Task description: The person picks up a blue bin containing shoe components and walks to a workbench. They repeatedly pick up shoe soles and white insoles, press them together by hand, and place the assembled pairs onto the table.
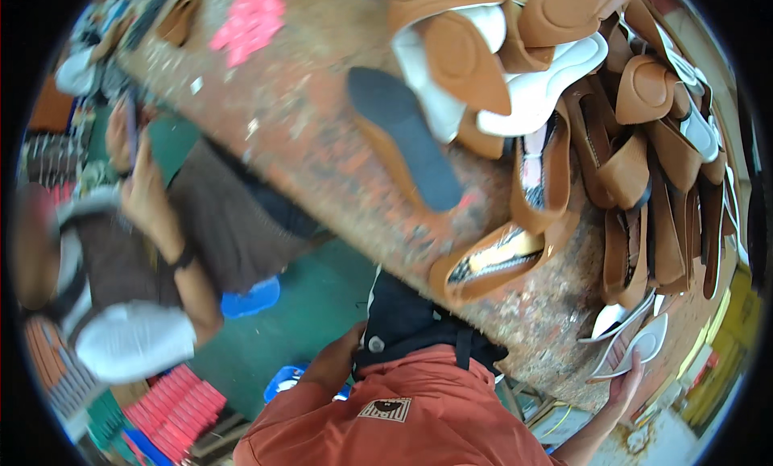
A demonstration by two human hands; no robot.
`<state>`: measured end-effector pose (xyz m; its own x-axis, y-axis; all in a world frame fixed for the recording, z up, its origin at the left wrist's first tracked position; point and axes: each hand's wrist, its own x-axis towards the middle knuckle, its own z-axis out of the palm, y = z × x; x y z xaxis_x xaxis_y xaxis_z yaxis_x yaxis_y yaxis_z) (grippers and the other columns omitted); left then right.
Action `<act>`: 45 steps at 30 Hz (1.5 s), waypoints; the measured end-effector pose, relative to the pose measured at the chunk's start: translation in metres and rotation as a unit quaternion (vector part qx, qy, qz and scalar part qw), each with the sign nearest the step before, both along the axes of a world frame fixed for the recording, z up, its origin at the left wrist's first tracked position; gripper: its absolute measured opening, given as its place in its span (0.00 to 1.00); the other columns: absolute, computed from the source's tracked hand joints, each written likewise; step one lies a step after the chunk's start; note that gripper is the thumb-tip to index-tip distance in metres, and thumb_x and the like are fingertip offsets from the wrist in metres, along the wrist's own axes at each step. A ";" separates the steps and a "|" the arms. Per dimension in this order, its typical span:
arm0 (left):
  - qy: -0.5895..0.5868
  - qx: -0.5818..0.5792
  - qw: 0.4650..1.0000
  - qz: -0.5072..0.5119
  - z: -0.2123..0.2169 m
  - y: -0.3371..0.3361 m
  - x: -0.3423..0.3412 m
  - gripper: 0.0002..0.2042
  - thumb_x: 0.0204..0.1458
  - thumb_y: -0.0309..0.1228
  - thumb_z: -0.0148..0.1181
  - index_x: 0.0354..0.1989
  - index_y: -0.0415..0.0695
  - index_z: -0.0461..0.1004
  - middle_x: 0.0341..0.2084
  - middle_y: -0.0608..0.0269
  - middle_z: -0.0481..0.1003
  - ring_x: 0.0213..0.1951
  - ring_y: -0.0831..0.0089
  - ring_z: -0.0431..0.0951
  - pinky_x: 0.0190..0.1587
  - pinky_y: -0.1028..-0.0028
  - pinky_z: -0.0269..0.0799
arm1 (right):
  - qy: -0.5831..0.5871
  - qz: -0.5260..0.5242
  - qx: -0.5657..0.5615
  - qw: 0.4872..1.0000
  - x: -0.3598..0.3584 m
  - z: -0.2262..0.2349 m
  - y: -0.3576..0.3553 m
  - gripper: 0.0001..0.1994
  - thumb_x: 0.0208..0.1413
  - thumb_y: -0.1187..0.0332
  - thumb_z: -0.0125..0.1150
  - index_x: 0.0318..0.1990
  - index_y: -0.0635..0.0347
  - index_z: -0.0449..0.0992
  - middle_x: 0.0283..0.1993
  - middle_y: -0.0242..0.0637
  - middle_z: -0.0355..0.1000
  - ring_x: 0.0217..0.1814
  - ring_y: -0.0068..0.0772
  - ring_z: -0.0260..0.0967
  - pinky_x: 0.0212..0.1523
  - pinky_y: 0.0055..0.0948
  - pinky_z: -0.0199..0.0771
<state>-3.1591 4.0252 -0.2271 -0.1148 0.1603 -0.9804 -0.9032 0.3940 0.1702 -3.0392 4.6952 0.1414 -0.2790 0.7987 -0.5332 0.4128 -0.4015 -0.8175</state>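
At the lower right, my right hand (625, 379) grips the edge of a white insole (646, 338), its fingers lying against the underside and rim. A second pale, thin piece (610, 319) lies beside it on the table. My left arm is bent at my side, and my left hand (354, 337) rests against my hip by the dark trousers; its fingers are hidden. Brown slip-on shoes (491, 261) lie nearest on the table in front of me, and one shoe (407, 140) lies with its dark sole up.
The worn table (306, 144) carries a heap of brown shoe uppers and white insoles (555, 80) at the right. Pink pieces (251, 22) lie at its far end. Left of it, another person (121, 265) holds a thin purple object (131, 132). Pink stacked items (175, 410) stand lower left.
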 end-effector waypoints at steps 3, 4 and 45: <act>-0.025 -0.048 0.998 -0.015 0.021 -0.005 -0.020 0.16 0.69 0.44 0.60 0.52 0.43 0.80 0.45 0.60 0.82 0.42 0.70 0.82 0.45 0.70 0.79 | -0.070 0.021 -0.005 0.997 0.000 0.002 -0.006 0.33 0.72 0.59 0.58 0.77 0.68 0.56 0.68 0.57 0.74 0.63 0.56 0.80 0.32 0.39 0.91; -0.029 -0.062 0.998 -0.018 0.028 -0.006 -0.028 0.16 0.69 0.44 0.60 0.52 0.44 0.80 0.45 0.61 0.82 0.42 0.71 0.82 0.44 0.70 0.79 | -0.090 0.033 -0.010 0.995 -0.003 0.008 -0.008 0.33 0.72 0.58 0.58 0.76 0.67 0.58 0.68 0.55 0.75 0.62 0.55 0.81 0.30 0.37 0.89; 0.632 0.205 0.674 -0.322 0.324 0.169 -0.290 0.10 0.45 0.21 0.78 0.34 0.39 0.81 0.60 0.45 0.78 0.59 0.52 0.82 0.59 0.63 0.77 | -0.225 0.314 0.406 0.828 -0.164 -0.030 -0.240 0.31 0.53 0.52 0.81 0.50 0.60 0.66 0.45 0.54 0.75 0.47 0.62 0.79 0.44 0.52 0.81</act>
<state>-3.4489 4.1942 0.0972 -0.5943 0.8039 -0.0232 0.4017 0.3217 0.8574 -3.2030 4.4554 0.1114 -0.6944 0.7175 -0.0544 0.6679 0.6145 -0.4199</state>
